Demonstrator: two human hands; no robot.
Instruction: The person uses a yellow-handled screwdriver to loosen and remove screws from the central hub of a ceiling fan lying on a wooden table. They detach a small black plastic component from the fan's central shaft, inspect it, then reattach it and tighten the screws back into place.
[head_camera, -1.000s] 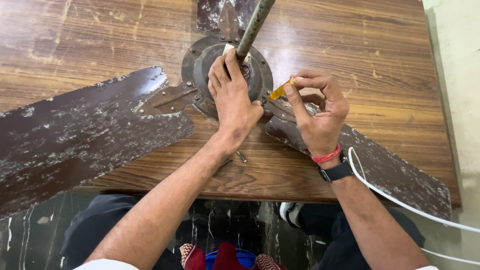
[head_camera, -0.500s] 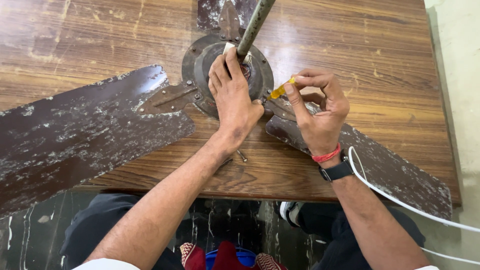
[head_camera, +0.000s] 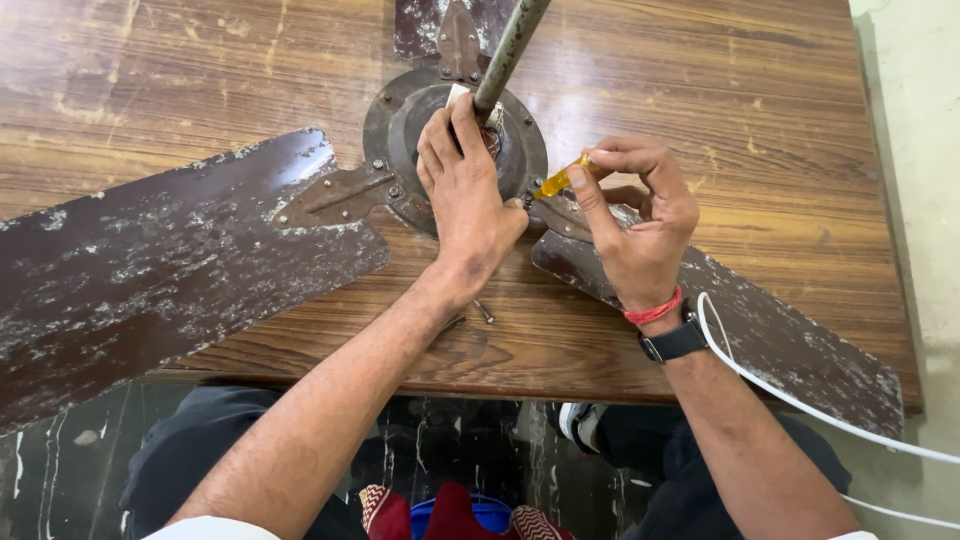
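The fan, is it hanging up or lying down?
Lying down. The fan rests flat on the wooden table, blades spread across it, with the left hand on its hub.

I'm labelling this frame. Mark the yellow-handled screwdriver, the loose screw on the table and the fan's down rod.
yellow-handled screwdriver (head_camera: 557, 181), head view, on the yellow handle.
loose screw (head_camera: 484, 312), head view, on its shank.
down rod (head_camera: 508, 50), head view, on the bare grey shaft.

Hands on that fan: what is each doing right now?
Left hand: open, flat on the fan hub.
Right hand: closed, holding a yellow screwdriver.
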